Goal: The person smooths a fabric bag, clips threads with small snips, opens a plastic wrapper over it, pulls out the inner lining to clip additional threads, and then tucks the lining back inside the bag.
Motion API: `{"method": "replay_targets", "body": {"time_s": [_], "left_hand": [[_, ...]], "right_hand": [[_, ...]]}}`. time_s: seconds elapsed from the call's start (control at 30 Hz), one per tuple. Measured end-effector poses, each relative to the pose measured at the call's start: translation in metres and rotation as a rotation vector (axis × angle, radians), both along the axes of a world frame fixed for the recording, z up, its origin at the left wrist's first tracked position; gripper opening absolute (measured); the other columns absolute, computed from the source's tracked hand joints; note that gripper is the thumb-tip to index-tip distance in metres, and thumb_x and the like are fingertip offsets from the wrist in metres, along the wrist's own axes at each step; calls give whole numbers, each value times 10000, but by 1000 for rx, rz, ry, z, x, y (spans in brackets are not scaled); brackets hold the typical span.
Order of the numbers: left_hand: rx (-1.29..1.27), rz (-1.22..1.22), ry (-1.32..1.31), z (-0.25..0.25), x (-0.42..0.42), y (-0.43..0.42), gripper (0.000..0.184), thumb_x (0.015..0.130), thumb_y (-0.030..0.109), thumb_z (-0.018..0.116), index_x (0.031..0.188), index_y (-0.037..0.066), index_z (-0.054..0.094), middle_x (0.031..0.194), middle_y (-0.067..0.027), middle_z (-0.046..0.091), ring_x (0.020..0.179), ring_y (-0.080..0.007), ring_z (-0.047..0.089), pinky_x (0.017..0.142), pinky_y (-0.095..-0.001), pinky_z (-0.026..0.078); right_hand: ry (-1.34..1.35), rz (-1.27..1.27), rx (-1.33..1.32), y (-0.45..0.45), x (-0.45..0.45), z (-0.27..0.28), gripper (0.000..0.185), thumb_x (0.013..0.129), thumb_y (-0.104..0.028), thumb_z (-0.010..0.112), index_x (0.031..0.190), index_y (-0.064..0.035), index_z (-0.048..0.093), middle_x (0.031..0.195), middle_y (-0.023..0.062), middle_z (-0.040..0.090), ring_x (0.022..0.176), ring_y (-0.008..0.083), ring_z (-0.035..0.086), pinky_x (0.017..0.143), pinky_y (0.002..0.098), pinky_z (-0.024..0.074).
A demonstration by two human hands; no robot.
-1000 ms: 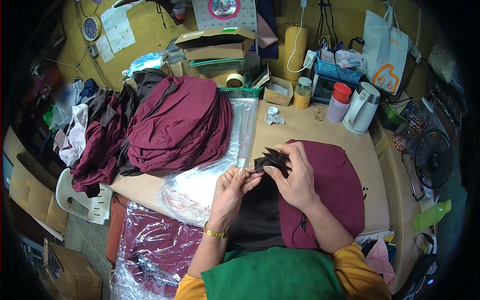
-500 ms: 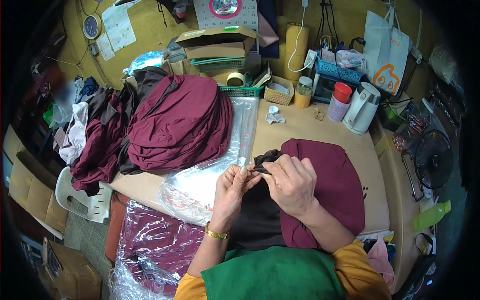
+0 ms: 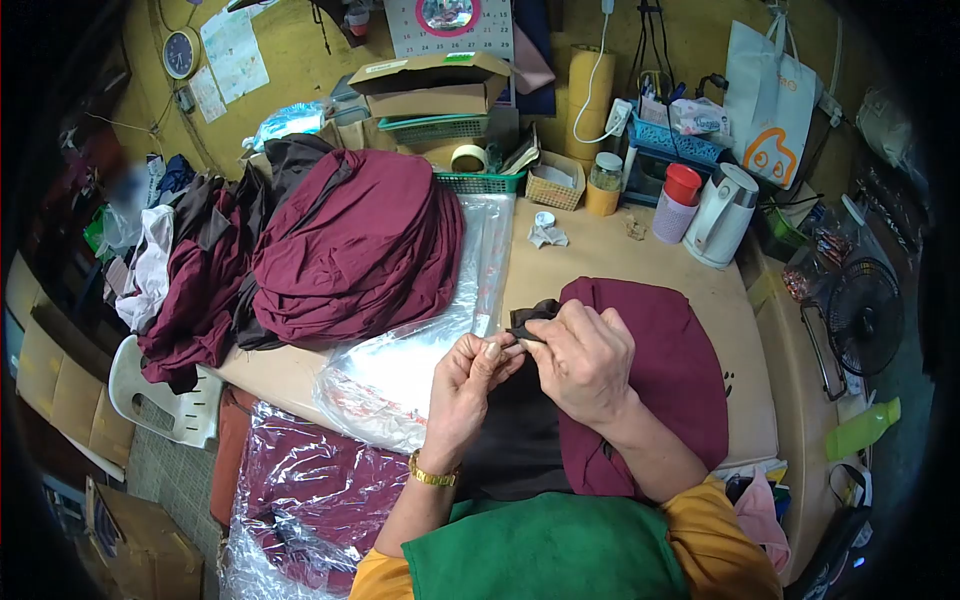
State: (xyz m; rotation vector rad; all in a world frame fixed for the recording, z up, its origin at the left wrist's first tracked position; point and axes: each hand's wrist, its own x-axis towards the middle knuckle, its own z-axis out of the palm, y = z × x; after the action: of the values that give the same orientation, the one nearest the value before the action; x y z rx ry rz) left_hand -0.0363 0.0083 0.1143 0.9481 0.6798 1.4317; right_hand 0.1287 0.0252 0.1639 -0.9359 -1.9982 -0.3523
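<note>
Both hands meet over the table at a bunched edge of black fabric [image 3: 538, 316]. My left hand [image 3: 470, 375], with a gold watch at the wrist, pinches the fabric's left end between thumb and fingers. Closed over the same fabric from the right is my right hand [image 3: 585, 360], knuckles up. The black cloth hangs down between the forearms to a green cloth [image 3: 545, 550] at my lap. Under and beside my right forearm lies a maroon fabric piece [image 3: 670, 370]. Whatever is between the fingertips is too small to make out.
A tall maroon fabric pile [image 3: 360, 240] and clear plastic sheets [image 3: 390, 370] lie left. At the back stand a green basket [image 3: 480, 184], a jar [image 3: 605, 185], a red-lidded cup [image 3: 679, 205] and a kettle [image 3: 722, 216]. Plastic-wrapped maroon fabric [image 3: 320, 480] is lower left.
My right hand has come down from the raised black folds and closed on the fabric's edge beside my left hand. Since half a second ago the hands have barely moved.
</note>
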Motion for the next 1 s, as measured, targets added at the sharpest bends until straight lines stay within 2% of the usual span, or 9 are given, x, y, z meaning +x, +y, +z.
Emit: {"method": "replay_targets", "body": {"time_s": [0.13, 0.2, 0.33, 0.4, 0.5, 0.6, 0.77, 0.9, 1.0], "left_hand": [[32, -29, -19, 6, -2, -6, 209, 1031, 190, 513, 961, -6, 525, 1190, -181, 640, 1001, -184, 671, 915, -325, 561], [36, -41, -14, 11, -5, -9, 215, 1036, 197, 502, 966, -5, 527, 1192, -185, 644, 990, -188, 678, 909, -321, 562], [95, 505, 241, 10, -58, 7, 515, 1062, 407, 379, 759, 28, 552, 1047, -189, 695, 776, -166, 666, 673, -281, 515], [139, 760, 282, 5, -85, 16, 606, 1073, 436, 287, 778, 6, 595, 915, -149, 679, 776, -150, 554, 699, -282, 440], [371, 635, 695, 14, -63, 8, 232, 961, 191, 584, 1091, 1, 606, 996, -66, 585, 954, -172, 553, 819, -304, 429], [412, 430, 815, 15, -15, 7, 660, 706, 169, 859, 1271, 18, 552, 1144, -101, 572, 1061, -231, 546, 860, -337, 444], [195, 368, 350, -1, 2, 18, 112, 899, 82, 705, 823, 15, 656, 674, 37, 567, 638, -49, 530, 614, -217, 442], [-56, 641, -51, 1, -47, 26, 414, 1040, 339, 506, 682, 132, 503, 581, 93, 371, 483, -8, 269, 468, -195, 210], [204, 532, 163, -11, -75, 25, 411, 1064, 354, 433, 751, 110, 540, 615, 65, 447, 553, -37, 375, 529, -203, 275]], "right_hand": [[500, 284, -458, 13, -3, 10, 189, 799, -131, 784, 882, -13, 661, 807, 73, 548, 713, 208, 583, 644, 328, 456], [423, 307, -601, 34, 14, -4, 200, 801, -138, 785, 864, 0, 656, 802, 70, 547, 718, 185, 570, 649, 313, 449], [480, 358, -668, 45, 21, -22, 220, 832, -145, 772, 810, 21, 629, 797, 52, 565, 692, 120, 500, 618, 279, 398], [569, 418, -589, 43, 20, -24, 223, 848, -145, 764, 796, 17, 619, 762, 34, 563, 658, 96, 476, 585, 273, 377], [651, 405, -883, 37, 17, -21, 250, 878, -158, 748, 760, 2, 598, 680, -14, 521, 613, 45, 426, 541, 239, 342], [662, 428, -845, 34, 8, -21, 289, 889, -177, 745, 724, -11, 575, 610, -42, 453, 589, 20, 384, 512, 231, 311], [686, 413, -693, 33, 14, -23, 361, 895, -182, 736, 674, -18, 502, 612, -32, 427, 592, 31, 354, 504, 262, 285], [811, 388, -747, 41, 33, -31, 398, 911, -194, 723, 644, -57, 460, 602, -74, 400, 578, 27, 329, 499, 249, 261], [792, 403, -782, 33, 28, -28, 386, 909, -188, 727, 637, -63, 484, 596, -86, 406, 568, 20, 325, 496, 243, 255]]}}
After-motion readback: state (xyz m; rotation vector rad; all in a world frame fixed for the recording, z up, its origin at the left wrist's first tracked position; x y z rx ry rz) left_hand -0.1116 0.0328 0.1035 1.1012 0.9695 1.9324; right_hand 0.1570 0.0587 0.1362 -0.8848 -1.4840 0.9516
